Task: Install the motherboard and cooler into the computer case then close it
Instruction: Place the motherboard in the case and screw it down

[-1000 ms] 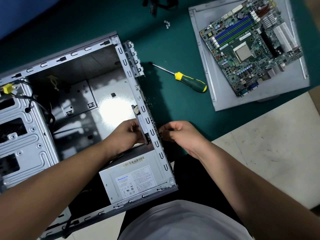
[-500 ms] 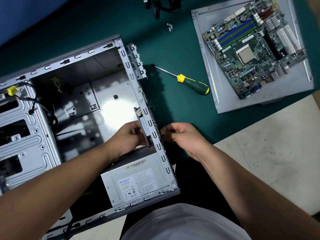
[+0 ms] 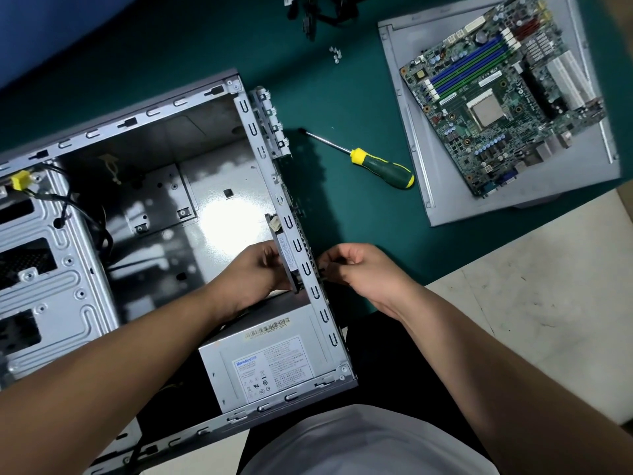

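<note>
The computer case point(image 3: 144, 234) lies open on its side on the green worktop point(image 3: 342, 97), its power supply point(image 3: 267, 365) in the near corner. Your motherboard point(image 3: 503, 97) is well apart from it, up at the right, resting on the grey side panel point(image 3: 513, 200). Inside the case, your left hand point(image 3: 260, 272) is curled against a dark flat part point(image 3: 286, 255) standing along the rear wall point(image 3: 301, 265). Your right hand point(image 3: 359, 269) is just outside that same wall, fingers curled and pinched at something small and dark; what it is cannot be made out. Between case and panel lies a screwdriver point(image 3: 370, 161) with a green and yellow handle. A few small screws point(image 3: 335, 54) sit farther up the worktop, near dark cables point(image 3: 318, 12).
</note>
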Demonstrator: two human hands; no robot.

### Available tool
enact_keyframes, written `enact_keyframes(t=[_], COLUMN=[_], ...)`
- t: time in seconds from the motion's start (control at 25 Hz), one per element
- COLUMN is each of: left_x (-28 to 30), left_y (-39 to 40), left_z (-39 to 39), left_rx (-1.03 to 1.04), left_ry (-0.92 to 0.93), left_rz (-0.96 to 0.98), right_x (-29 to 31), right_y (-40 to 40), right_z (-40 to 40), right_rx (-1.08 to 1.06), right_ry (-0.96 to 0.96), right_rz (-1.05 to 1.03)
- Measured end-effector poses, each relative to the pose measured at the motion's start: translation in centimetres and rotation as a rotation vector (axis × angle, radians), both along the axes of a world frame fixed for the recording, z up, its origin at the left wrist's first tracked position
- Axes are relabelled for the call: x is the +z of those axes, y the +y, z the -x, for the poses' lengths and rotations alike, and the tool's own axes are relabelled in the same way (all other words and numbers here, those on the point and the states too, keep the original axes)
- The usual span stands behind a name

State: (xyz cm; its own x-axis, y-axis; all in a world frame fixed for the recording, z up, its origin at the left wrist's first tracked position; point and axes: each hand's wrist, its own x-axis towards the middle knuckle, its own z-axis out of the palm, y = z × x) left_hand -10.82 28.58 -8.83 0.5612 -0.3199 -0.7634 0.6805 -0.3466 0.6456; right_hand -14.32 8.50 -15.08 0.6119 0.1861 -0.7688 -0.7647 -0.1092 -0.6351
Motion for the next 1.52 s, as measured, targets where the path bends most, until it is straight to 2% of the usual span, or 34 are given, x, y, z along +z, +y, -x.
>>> enact_keyframes(t=[0.56, 0.88, 1.52], left_x=[0.2, 0.2, 0.1], left_y=[-0.1, -0.2, -0.1], left_z=[0.0, 0.1, 0.1], left_rx=[-0.001, -0.008, 0.006], left_ry=[0.004, -0.014, -0.003], left_rz=[-0.024, -0.028, -0.013], right_x=[0.7, 0.4, 0.9], right_y=[0.1, 0.6, 0.1], right_z=[-0.3, 0.0, -1.1], right_rx=[0.031, -0.050, 0.014], right_ry=[0.000, 0.027, 0.086], right_rz=[0.039, 0.027, 0.018])
